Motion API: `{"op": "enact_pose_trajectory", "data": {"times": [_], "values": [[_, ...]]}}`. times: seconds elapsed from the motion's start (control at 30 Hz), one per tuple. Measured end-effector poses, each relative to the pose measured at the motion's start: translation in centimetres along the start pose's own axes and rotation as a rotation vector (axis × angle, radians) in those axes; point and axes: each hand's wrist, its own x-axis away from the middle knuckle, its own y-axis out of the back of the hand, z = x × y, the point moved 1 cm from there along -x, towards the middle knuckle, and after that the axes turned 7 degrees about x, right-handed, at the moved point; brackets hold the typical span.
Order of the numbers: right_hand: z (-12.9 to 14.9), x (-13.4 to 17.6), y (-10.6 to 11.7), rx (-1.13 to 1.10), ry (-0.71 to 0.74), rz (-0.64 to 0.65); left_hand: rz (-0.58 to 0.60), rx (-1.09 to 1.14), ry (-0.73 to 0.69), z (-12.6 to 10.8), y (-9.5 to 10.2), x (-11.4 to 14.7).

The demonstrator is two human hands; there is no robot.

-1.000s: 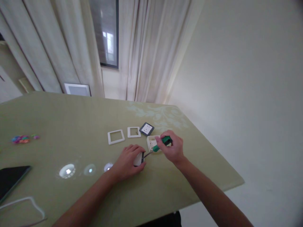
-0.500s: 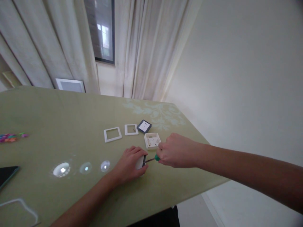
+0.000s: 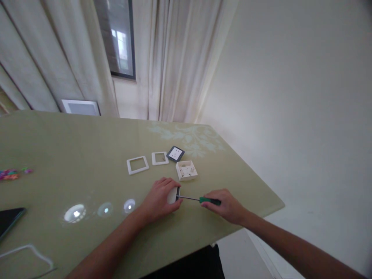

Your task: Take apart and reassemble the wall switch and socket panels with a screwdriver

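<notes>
One white-faced, dark-edged module [image 3: 172,196] is held toward the near edge of the desk [image 3: 87,155], fingers of the left hand [image 3: 158,197] clamped around it. Fingers of the right hand [image 3: 223,203] close on a green-handled screwdriver [image 3: 204,200], its tip at the module's dark edge. Beyond, I see a white mounting box [image 3: 186,178] and a socket [image 3: 175,153].

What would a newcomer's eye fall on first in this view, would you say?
Likely the green-handled screwdriver in the right hand, its tip at the small piece that the left hand holds. Just beyond the hands sits an open white box, with a dark-rimmed socket plate behind it.
</notes>
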Motion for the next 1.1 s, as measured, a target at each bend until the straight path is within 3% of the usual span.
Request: {"op": "enact_pose_trajectory", "data": {"times": [0.17, 0.33, 0.4, 0.5, 0.57, 0.67, 0.77, 0.87, 0.97, 1.03, 1.1], "values": [[-0.5, 3.1, -4.2, -0.096, -0.181, -0.200, -0.069, -0.074, -0.131, -0.3, 0.2, 0.3], [-0.8, 3.4, -5.5, -0.175, -0.275, -0.334, -0.134, -0.102, -0.127, -1.2, 0.3, 0.6], [-0.9, 3.2, -5.3, -0.216, -0.304, -0.351, -0.164, -0.066, -0.056, -1.2, 0.9, 0.4], [-1.0, 3.0, -5.1, -0.241, -0.315, -0.342, -0.238, -0.119, 0.219, 0.4, 3.2, 0.1], [-1.0, 3.0, -5.1, -0.243, -0.308, -0.323, -0.209, -0.241, 0.393, 2.2, 5.5, 0.1], [-0.9, 3.1, -5.4, -0.218, -0.297, -0.314, -0.124, -0.347, 0.460, 4.7, 8.4, 1.0], [-0.6, 3.0, -5.5, -0.185, -0.269, -0.312, -0.073, -0.468, 0.500, 5.8, 9.7, 2.2], [-0.2, 2.6, -4.5, -0.137, -0.211, -0.294, -0.049, -0.563, 0.500, 5.3, 9.7, 2.5], [0.7, 1.3, -2.1, 0.000, -0.091, -0.181, -0.105, -0.629, 0.408, 3.8, 8.8, 1.7], [1.5, -0.2, 0.1, 0.150, 0.014, -0.065, -0.185, -0.509, 0.300, 2.6, 7.3, 0.9], [2.6, -2.1, 2.1, 0.284, 0.086, -0.012, -0.203, -0.228, 0.171, 1.4, 5.2, 0.2]]}}
